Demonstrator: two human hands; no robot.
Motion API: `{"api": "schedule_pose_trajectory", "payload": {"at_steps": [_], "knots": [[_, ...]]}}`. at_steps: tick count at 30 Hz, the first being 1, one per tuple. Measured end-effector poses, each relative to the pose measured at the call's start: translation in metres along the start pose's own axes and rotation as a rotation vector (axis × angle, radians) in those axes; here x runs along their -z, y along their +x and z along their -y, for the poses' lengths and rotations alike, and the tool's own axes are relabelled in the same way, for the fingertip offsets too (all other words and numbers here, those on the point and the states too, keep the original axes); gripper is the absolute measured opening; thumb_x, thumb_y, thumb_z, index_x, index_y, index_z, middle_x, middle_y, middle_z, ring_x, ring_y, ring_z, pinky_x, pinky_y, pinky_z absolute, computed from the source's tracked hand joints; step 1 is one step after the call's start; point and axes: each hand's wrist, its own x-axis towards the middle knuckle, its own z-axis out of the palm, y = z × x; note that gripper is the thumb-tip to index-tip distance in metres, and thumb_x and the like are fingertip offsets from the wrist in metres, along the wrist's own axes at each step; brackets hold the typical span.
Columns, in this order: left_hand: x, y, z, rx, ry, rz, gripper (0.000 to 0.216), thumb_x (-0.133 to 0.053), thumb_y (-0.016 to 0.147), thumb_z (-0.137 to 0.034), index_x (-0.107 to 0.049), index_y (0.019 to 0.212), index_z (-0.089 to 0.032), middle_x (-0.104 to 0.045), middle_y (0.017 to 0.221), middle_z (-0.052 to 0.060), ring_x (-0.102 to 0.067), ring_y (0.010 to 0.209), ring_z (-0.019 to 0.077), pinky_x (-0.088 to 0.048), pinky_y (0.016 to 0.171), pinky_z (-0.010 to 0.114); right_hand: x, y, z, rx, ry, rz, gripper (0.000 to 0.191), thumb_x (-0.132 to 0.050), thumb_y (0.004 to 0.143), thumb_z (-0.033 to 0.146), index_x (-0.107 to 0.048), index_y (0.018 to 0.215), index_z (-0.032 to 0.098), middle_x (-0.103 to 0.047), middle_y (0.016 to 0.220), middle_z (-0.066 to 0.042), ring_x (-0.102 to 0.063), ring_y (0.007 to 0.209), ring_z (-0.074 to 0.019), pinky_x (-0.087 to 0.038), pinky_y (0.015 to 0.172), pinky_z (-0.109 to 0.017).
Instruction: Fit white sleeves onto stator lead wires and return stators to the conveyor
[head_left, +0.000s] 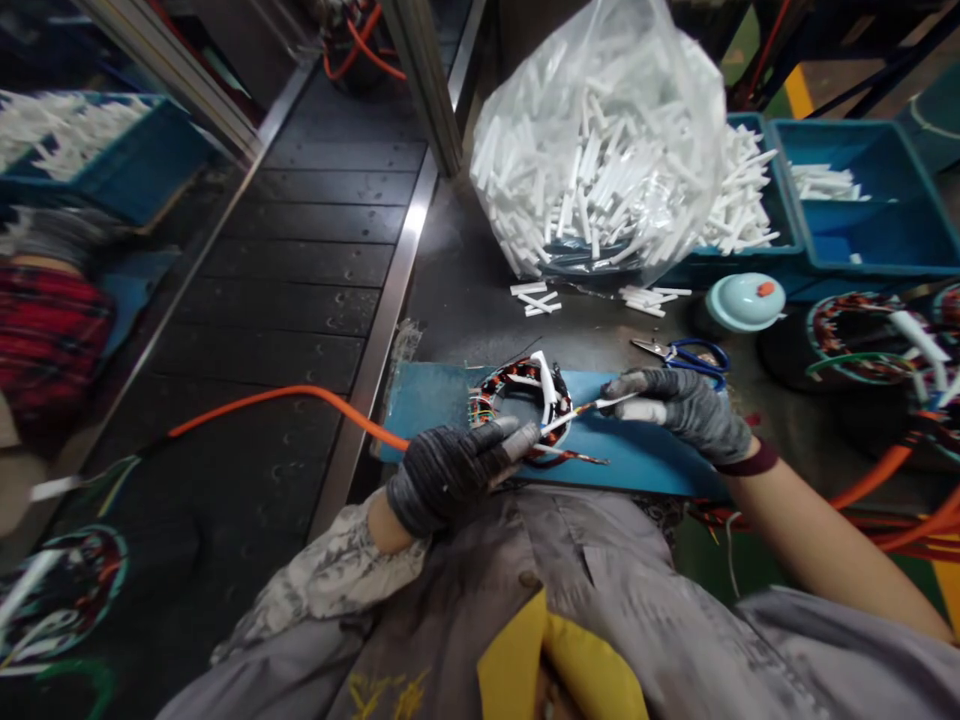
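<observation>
The grey-and-black knit-gloved left hand (457, 470) and right hand (679, 405) pinch a thin copper-and-white lead (581, 409) at a dark, copper-wound ring (487, 385) on the flat blue board (431, 395) by the tabletop's (465, 320) near edge. Sleeving seems in hand, calling next for steady alignment. A clear plastic bag (517, 130) of white tubes (589, 180) stands toward the far edge, right of the black slatted conveyor (285, 270).

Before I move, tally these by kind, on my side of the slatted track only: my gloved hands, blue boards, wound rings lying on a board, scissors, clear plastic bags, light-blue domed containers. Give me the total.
Gloved hands: 2, left hand and right hand
Blue board: 1
Wound ring on it: 1
Scissors: 1
Clear plastic bag: 1
Domed container: 1
Total: 7
</observation>
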Motion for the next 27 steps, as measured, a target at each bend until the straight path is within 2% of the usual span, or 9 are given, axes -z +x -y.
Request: {"api": "schedule_pose_trajectory", "payload": {"at_steps": [2,7,9,13,18,20,22,23,27], "knots": [[-0.004,-0.002,-0.001,-0.015,0.01,-0.025,0.035,-0.051,0.105,-0.033,-0.067,0.136,-0.027,-0.076,0.122,0.007,-0.075,0.092,0.0208,-0.058,0.065,0.028,-0.005,0.002,0.003,0.043,-0.027,0.059,0.036,-0.084,0.078,0.052,-0.083,0.103,0.026,-0.082,0.101,-0.005,-0.077,0.096,-0.0261,-0.062,0.09,-0.039],[-0.011,-0.006,-0.007,-0.038,0.098,-0.084,0.039,-0.055,0.103,-0.034,-0.064,0.139,-0.022,-0.077,0.118,0.01,-0.074,0.078,0.0206,-0.052,0.054,0.027,-0.018,0.02,0.019,0.101,-0.138,0.362,0.037,-0.071,0.09,0.053,-0.079,0.116,0.028,-0.082,0.108,-0.001,-0.076,0.103,-0.0235,-0.059,0.095,-0.033],[-0.011,-0.004,-0.012,-0.026,0.149,-0.061,0.037,-0.056,0.102,-0.032,-0.066,0.137,-0.022,-0.077,0.117,0.011,-0.073,0.073,0.0208,-0.049,0.051,0.028,-0.026,0.024,0.025,0.128,-0.248,0.397,0.034,-0.066,0.095,0.05,-0.078,0.118,0.029,-0.081,0.109,0.0,-0.077,0.101,-0.0224,-0.058,0.094,-0.032],[-0.011,0.001,-0.02,-0.03,0.227,-0.093,0.037,-0.054,0.104,-0.032,-0.067,0.134,-0.016,-0.077,0.112,0.014,-0.073,0.072,0.0218,-0.05,0.054,0.03,-0.041,0.019,0.024,0.19,-0.531,0.19,0.034,-0.059,0.099,0.047,-0.077,0.119,0.026,-0.082,0.103,-0.007,-0.077,0.094,-0.0263,-0.058,0.087,-0.037],[-0.014,0.005,-0.027,0.043,0.148,-0.063,0.038,-0.048,0.106,-0.029,-0.064,0.138,-0.014,-0.075,0.12,0.015,-0.074,0.085,0.0225,-0.055,0.067,0.032,-0.024,0.02,0.009,0.2,-0.264,0.204,0.042,-0.06,0.097,0.056,-0.072,0.122,0.025,-0.08,0.106,-0.005,-0.075,0.093,-0.0218,-0.058,0.083,-0.033],[-0.016,0.006,-0.03,0.077,0.16,-0.069,0.038,-0.051,0.105,-0.03,-0.065,0.138,-0.017,-0.075,0.123,0.013,-0.074,0.086,0.0215,-0.054,0.067,0.03,-0.009,0.033,0.0,0.211,-0.275,0.0,0.047,-0.053,0.099,0.061,-0.072,0.118,0.023,-0.079,0.105,-0.006,-0.073,0.091,-0.0218,-0.058,0.086,-0.037],[-0.019,0.007,-0.032,0.102,0.187,-0.102,0.036,-0.055,0.103,-0.03,-0.066,0.137,-0.02,-0.076,0.123,0.011,-0.074,0.083,0.0204,-0.053,0.065,0.029,0.001,0.052,-0.009,0.249,-0.417,-0.255,0.047,-0.05,0.1,0.059,-0.074,0.111,0.021,-0.077,0.104,-0.009,-0.071,0.095,-0.0249,-0.056,0.093,-0.043],[-0.02,0.007,-0.033,0.106,0.194,-0.116,0.036,-0.057,0.103,-0.03,-0.067,0.136,-0.021,-0.076,0.123,0.01,-0.074,0.082,0.0203,-0.053,0.065,0.029,0.002,0.063,-0.013,0.267,-0.481,-0.302,0.045,-0.055,0.098,0.057,-0.075,0.111,0.019,-0.077,0.106,-0.011,-0.07,0.1,-0.0277,-0.053,0.099,-0.047],[-0.024,0.009,-0.034,0.108,0.216,-0.148,0.036,-0.061,0.1,-0.03,-0.069,0.133,-0.02,-0.077,0.119,0.009,-0.075,0.08,0.0205,-0.054,0.063,0.029,-0.015,0.108,-0.023,0.329,-0.87,-0.195,0.039,-0.057,0.098,0.041,-0.074,0.122,0.017,-0.068,0.134,-0.017,-0.062,0.121,-0.0333,-0.046,0.108,-0.051]]}}
